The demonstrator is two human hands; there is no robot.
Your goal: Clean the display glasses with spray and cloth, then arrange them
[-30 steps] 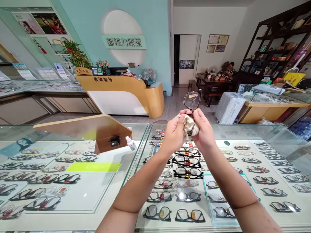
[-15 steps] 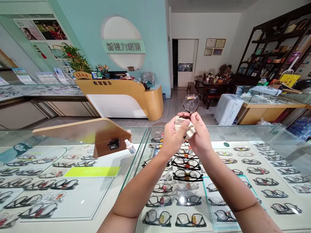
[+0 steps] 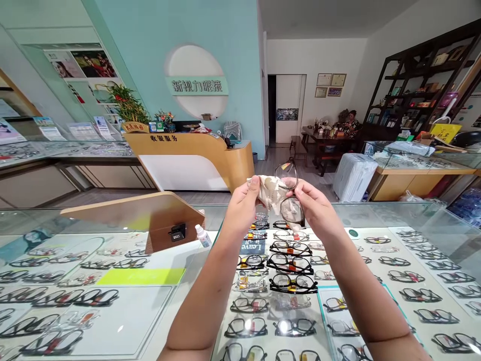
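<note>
A pair of dark-rimmed eyeglasses (image 3: 292,210) is held up on end above the glass counter, one lens over the other. My right hand (image 3: 314,203) pinches the frame near its middle. In my left hand (image 3: 243,201) is a cream cleaning cloth (image 3: 271,190), gripped at its left edge by thumb and fingers. The cloth spreads across to the eyeglasses and hangs behind the lower lens, whose glass shows it through. Whether it presses on a lens I cannot tell.
Below my arms a glass display case (image 3: 195,321) holds rows of eyeglasses. A white spray bottle (image 3: 203,236) and a brown wooden board (image 3: 165,228) stand on the left. Farther back are a cashier desk (image 3: 180,168), a wrapped suitcase (image 3: 353,175) and a seated person (image 3: 351,123).
My hands have moved apart, and the cloth, bunched around the eyeglasses before, is now stretched out to the left. The eyeglasses have come lower, showing both lenses. The view has tilted up slightly.
</note>
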